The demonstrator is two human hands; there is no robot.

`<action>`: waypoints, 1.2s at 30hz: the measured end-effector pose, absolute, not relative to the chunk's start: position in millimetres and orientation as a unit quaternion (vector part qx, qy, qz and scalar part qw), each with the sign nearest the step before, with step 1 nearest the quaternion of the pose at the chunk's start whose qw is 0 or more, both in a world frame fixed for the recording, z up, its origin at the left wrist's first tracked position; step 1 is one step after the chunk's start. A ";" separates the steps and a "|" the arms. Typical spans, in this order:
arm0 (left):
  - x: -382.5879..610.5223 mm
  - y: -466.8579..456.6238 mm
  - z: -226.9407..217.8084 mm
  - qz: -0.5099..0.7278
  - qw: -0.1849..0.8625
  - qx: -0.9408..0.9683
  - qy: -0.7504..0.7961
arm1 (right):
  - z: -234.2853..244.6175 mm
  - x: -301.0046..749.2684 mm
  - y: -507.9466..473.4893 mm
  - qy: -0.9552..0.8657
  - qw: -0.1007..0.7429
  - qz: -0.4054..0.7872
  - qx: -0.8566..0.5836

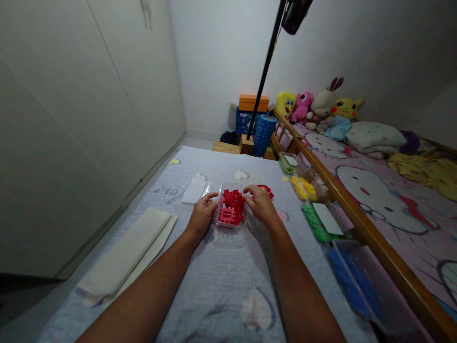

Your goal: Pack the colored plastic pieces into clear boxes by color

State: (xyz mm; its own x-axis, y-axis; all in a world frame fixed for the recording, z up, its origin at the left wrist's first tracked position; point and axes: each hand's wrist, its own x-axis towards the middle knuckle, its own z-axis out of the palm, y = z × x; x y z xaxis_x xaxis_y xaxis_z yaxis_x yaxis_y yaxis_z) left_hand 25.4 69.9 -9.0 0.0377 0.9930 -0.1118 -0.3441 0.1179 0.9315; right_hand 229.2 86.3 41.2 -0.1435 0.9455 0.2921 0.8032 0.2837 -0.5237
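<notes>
A clear plastic box (218,220) full of red building blocks (232,207) rests on a pale grey-blue blanket (228,276). My left hand (202,214) curls against the box's left side, fingers closed on its rim. My right hand (260,202) grips the right side, with its fingers bent over the far corner. Just behind the right hand lie a few loose red blocks (266,188). A clear lid (193,189) with a white sheet in it sits to the left of the box.
Along the right stand clear boxes of yellow blocks (303,187), green blocks (316,224), light green blocks (287,164) and blue blocks (350,281), beside a wooden bed rail (357,214). Folded white cloth (128,250) lies left. A black pole (264,76), cardboard boxes and plush toys stand behind.
</notes>
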 end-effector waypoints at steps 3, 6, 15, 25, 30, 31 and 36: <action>25.6 69.7 -9.7 0.545 0.615 0.377 0.428 | 44.6 251.4 90.0 -0.721 0.326 0.122 -0.599; 25.4 70.4 -11.9 0.549 0.609 0.378 0.430 | 48.1 279.2 89.8 -0.688 0.300 0.136 -0.647; 24.9 71.2 -12.0 0.551 0.593 0.382 0.447 | 28.4 300.1 89.5 -0.645 -0.010 0.241 -0.725; 25.6 71.8 -11.7 0.543 0.600 0.379 0.449 | 56.7 287.7 80.8 -0.700 0.144 0.236 -0.659; 26.4 70.7 -10.0 0.540 0.611 0.373 0.441 | 64.7 250.3 76.4 -0.734 0.279 0.245 -0.568; 26.3 70.6 -10.1 0.540 0.612 0.375 0.440 | 63.6 242.8 76.0 -0.743 0.280 0.232 -0.562; 25.0 71.1 -12.2 0.546 0.607 0.387 0.429 | 54.2 223.2 75.5 -0.774 0.217 0.128 -0.582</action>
